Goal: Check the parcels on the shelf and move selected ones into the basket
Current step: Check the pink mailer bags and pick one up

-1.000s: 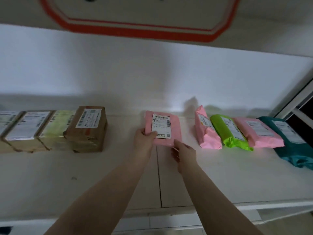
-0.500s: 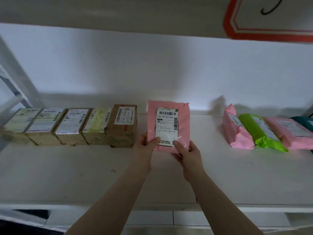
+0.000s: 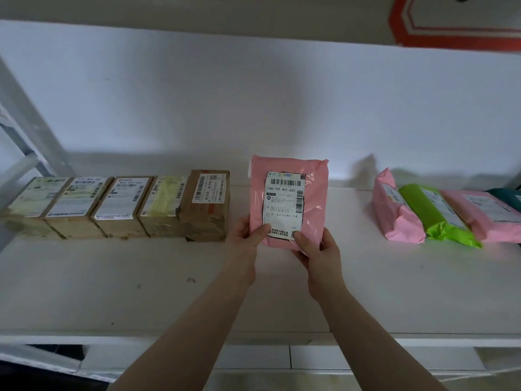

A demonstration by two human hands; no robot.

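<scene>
A white wall (image 3: 253, 94) stood behind a white shelf (image 3: 112, 292), dim and shadowed along its base. Above hung another white board (image 3: 197, 9) with a red-bordered sign (image 3: 451, 38) at its right. A grey metal upright (image 3: 25, 131) slanted at the left. Pale tiles (image 3: 253, 356) showed below the shelf edge.

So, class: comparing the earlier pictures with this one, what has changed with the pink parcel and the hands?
The pink parcel was tipped up from lying on the shelf to upright, label facing the camera. The left hand and right hand kept their hold on its lower edge. The cardboard boxes and other mailers stayed put.
</scene>
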